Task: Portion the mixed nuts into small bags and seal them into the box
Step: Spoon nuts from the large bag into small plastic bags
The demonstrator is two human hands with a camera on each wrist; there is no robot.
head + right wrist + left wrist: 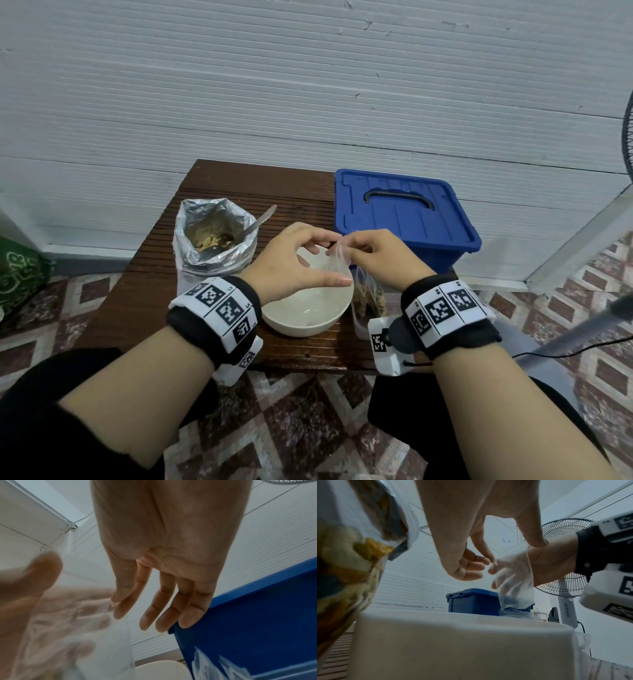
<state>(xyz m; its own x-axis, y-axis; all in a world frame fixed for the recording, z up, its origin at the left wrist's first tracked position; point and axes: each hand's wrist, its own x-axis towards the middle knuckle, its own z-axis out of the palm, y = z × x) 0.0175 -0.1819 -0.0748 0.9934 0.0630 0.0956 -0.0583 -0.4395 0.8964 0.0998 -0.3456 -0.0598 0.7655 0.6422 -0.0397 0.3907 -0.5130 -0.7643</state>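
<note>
A small clear plastic bag (337, 265) hangs empty over a white bowl (308, 322). My left hand (323, 262) pinches one side of its mouth, thumb below and fingers above. On the other side, my right hand (346, 253) pinches the rim between thumb and forefinger, as the right wrist view shows (114, 605). In the left wrist view the bag (513, 582) dangles between both hands. A foil bag of mixed nuts (212, 240) stands open at the left with a spoon (263, 216) in it. The blue box (404, 212) sits at the back right, lid on.
Filled small bags (370, 298) stand in a clear container under my right wrist. All of this sits on a small dark wooden table (144, 301) against a white wall. A standing fan (565, 563) is off to the right. A patterned tile floor lies below.
</note>
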